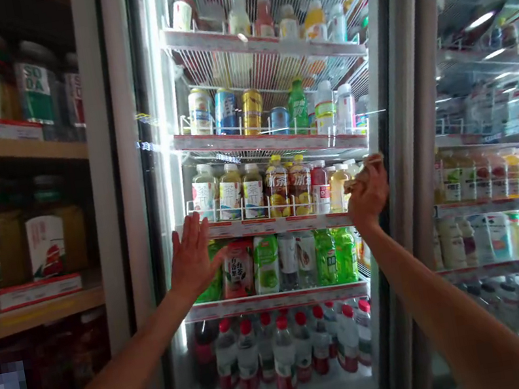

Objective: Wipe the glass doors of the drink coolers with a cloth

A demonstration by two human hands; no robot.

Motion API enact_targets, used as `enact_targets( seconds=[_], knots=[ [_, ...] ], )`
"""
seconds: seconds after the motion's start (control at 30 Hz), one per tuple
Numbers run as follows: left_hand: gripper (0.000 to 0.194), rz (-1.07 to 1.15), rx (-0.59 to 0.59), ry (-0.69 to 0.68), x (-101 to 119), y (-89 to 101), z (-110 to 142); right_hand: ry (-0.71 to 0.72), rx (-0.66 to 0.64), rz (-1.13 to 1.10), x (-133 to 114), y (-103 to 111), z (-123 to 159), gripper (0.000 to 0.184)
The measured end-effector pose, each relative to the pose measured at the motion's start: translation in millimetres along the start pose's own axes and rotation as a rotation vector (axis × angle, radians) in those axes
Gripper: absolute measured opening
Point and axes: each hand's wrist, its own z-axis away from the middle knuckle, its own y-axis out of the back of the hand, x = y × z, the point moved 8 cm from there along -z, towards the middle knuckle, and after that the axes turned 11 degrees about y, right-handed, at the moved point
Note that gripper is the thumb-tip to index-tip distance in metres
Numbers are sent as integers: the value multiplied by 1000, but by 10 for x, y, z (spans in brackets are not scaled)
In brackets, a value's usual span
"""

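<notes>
Tan cloth [352, 186] is bunched in the right hand [369, 191], whose grip is closed around it, near the right edge of the fridge's glass door [380, 68]. The left hand [191, 258], fingers apart and holding nothing, is raised toward the door's left side, before lit bottles [278, 185].

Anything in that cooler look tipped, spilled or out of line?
I see nothing tipped or spilled. The red-capped bottles at the bottom stand in ragged rows, some further forward than others, so they look slightly untidy. Blur hides finer damage.
</notes>
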Motion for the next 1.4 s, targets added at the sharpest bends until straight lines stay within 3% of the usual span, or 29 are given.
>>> enact_targets(
  seconds=[0.07, 0.17, 0.23, 0.27, 0.33, 0.43, 0.47, 0.5, 0.53, 0.57, 0.63, 0.73, 0.8, 0.83, 0.9, 1.0, 1.03, 1.07, 1.1, 1.17, 1.23, 1.3, 1.37, 1.4],
  knots=[
    [77, -9, -12, 5, 0, 1, -1, 112, -51, -35, -520, -218, -18, 44],
    [76, -37, -35, -7, -13, 18, -3, 437, -230, -138, -1494, -501, 188, 46],
    [74, -53, -50, -17, -23, 31, -4, 632, -365, -194, -1781, -533, 403, 48],
    [74, -59, -57, -21, -27, 35, -3, 682, -412, -205, -1735, -493, 481, 48],
    [72, -66, -65, -19, -27, 37, -2, 613, -414, -159, -1272, -336, 471, 47],
    [72, -61, -72, -2, -15, 24, -2, 147, -202, 40, -174, -25, 148, 45],
    [72, -61, -74, 5, -9, 19, -3, -1, -127, 94, 61, 43, 63, 45],
    [72, -62, -75, 11, -4, 15, -5, -94, -76, 123, 145, 60, 3, 46],
    [72, -65, -77, 16, 0, 14, -6, -112, -57, 119, 62, 19, -37, 46],
    [72, -69, -79, 21, 1, 18, -7, -52, -75, 86, -179, -77, -54, 47],
    [71, -79, -92, 22, -3, 35, -7, 236, -193, -35, -997, -340, 33, 46],
    [68, -115, -121, -7, -20, 79, -5, 651, -382, -195, -2143, -567, 444, 47],
    [65, -144, -138, -31, -34, 105, 0, 787, -459, -250, -2356, -552, 678, 50],
    [64, -153, -145, -37, -41, 114, 5, 790, -468, -256, -2252, -505, 721, 52],
    [63, -158, -153, -31, -49, 118, 14, 670, -423, -220, -1703, -372, 621, 52],
    [65, -142, -150, -2, -40, 103, 24, 241, -225, -71, -569, -146, 159, 49],
    [65, -133, -146, 6, -35, 98, 25, 80, -153, -17, -294, -92, 20, 49],
    [65, -124, -144, 12, -31, 92, 27, -44, -103, 23, -152, -75, -81, 49],
    [65, -119, -144, 16, -29, 88, 28, -108, -87, 41, -163, -106, -147, 49],
    [67, -122, -150, 14, -34, 86, 31, -13, -183, 7, -619, -318, -171, 50],
    [68, -139, -163, -3, -43, 92, 33, 267, -358, -82, -1402, -573, 9, 50],
    [67, -152, -176, -26, -52, 108, 31, 566, -474, -181, -2095, -675, 332, 53],
    [66, -153, -186, -40, -58, 122, 26, 806, -531, -263, -2393, -622, 625, 56],
    [65, -152, -190, -41, -60, 126, 24, 855, -534, -276, -2338, -563, 689, 55]
  ],
)
